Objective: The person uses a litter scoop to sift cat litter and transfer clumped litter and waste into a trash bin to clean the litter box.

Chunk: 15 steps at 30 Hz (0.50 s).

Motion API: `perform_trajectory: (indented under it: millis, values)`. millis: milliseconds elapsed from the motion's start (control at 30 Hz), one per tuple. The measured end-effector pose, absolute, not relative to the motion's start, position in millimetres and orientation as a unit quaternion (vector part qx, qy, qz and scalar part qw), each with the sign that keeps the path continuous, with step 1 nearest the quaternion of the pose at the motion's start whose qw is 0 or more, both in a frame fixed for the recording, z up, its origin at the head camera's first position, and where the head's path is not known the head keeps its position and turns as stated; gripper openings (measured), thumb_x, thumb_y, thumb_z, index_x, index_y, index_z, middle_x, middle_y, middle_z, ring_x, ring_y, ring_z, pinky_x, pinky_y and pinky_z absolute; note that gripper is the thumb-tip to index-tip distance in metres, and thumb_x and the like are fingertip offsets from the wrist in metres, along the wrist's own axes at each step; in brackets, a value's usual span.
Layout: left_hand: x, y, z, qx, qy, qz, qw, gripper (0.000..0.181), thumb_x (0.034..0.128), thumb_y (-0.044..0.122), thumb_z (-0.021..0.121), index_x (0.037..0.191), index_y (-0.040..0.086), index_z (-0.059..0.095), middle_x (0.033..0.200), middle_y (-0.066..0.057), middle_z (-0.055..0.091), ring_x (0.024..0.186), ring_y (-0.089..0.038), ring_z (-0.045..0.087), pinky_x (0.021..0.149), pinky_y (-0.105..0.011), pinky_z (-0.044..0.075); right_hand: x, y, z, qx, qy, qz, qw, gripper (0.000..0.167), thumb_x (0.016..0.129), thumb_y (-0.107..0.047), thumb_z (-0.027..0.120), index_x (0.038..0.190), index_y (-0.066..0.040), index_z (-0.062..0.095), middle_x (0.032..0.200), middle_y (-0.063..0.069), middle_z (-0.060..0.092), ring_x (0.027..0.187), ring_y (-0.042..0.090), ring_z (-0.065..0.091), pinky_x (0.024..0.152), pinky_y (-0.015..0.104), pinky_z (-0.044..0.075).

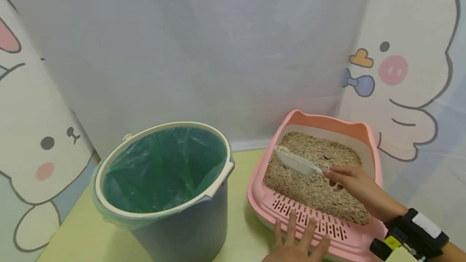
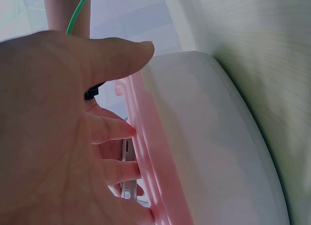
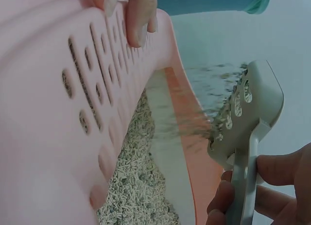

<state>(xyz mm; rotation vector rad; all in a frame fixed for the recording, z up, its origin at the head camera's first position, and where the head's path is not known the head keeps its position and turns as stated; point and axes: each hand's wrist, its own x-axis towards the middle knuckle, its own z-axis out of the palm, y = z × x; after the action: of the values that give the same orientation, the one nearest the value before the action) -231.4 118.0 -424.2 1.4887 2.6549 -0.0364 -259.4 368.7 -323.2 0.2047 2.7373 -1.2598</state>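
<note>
A white slotted scoop (image 1: 296,162) is gripped at its handle by my right hand (image 1: 349,183). In the right wrist view litter grains fall from the scoop (image 3: 262,96) back toward the box, blurred by motion. The pink litter box (image 1: 256,173) holds tan pellet litter (image 1: 309,189) with a few dark bits. My left hand (image 1: 296,246) rests on the box's perforated front ledge with its fingers spread. In the left wrist view, fingertips touch the pink rim (image 2: 160,152) above the pale outer wall.
Left of the litter box stands a grey bucket (image 1: 185,229) lined with a green bag (image 1: 160,169). Both stand on a pale yellow-green surface (image 1: 244,163). A light curtain with cartoon animals hangs behind and at the sides.
</note>
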Motion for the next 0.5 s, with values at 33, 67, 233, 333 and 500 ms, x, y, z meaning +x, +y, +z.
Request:
perform_trajectory:
  millis: [33, 67, 233, 333, 500]
  values:
    - [-231.0, 118.1, -424.6, 0.489, 0.871, -0.014, 0.047, 0.073, 0.0997, 0.08, 0.012, 0.164, 0.05, -0.001, 0.178, 0.006, 0.007, 0.163, -0.041, 0.014, 0.121, -0.066, 0.033, -259.6, 368.1, -323.5, 0.068, 0.903, -0.42, 0.062, 0.075, 0.111, -0.054, 0.042, 0.155, 0.006, 0.043, 0.129, 0.015, 0.061, 0.115, 0.026, 0.058, 0.095, 0.039, 0.049]
    - [-230.5, 117.9, -424.7, 0.491, 0.87, -0.015, 0.044, 0.073, 0.0998, 0.08, 0.012, 0.165, 0.049, 0.0, 0.178, 0.005, 0.008, 0.163, -0.041, 0.015, 0.121, -0.066, 0.033, -259.6, 367.6, -323.7, 0.069, 0.902, -0.422, 0.062, 0.075, 0.111, -0.054, 0.042, 0.155, 0.006, 0.043, 0.13, 0.016, 0.061, 0.116, 0.026, 0.058, 0.095, 0.039, 0.049]
    - [-227.1, 117.2, -424.0, 0.49, 0.871, -0.025, 0.018, 0.074, 0.0998, 0.078, 0.01, 0.166, 0.047, 0.003, 0.178, 0.003, 0.012, 0.162, -0.042, 0.02, 0.119, -0.065, 0.036, -262.5, 365.7, -324.1, 0.073, 0.91, -0.408, 0.035, 0.076, 0.109, -0.057, 0.044, 0.154, 0.005, 0.045, 0.133, 0.02, 0.062, 0.119, 0.033, 0.059, 0.095, 0.043, 0.051]
    - [-226.2, 117.3, -423.3, 0.488, 0.872, -0.032, 0.004, 0.074, 0.1001, 0.078, 0.011, 0.167, 0.047, 0.006, 0.178, 0.003, 0.015, 0.161, -0.042, 0.022, 0.119, -0.065, 0.037, -264.1, 367.1, -323.8, 0.067, 0.917, -0.394, 0.01, 0.075, 0.11, -0.054, 0.044, 0.154, 0.007, 0.044, 0.136, 0.027, 0.062, 0.124, 0.042, 0.059, 0.096, 0.051, 0.052]
    - [-226.1, 117.2, -423.0, 0.486, 0.873, -0.032, -0.002, 0.074, 0.1001, 0.078, 0.012, 0.167, 0.047, 0.007, 0.178, 0.003, 0.016, 0.161, -0.042, 0.023, 0.118, -0.065, 0.038, -264.1, 369.7, -321.8, 0.065, 0.927, -0.369, -0.012, 0.075, 0.11, -0.054, 0.044, 0.155, 0.006, 0.045, 0.141, 0.032, 0.06, 0.129, 0.052, 0.057, 0.093, 0.059, 0.052]
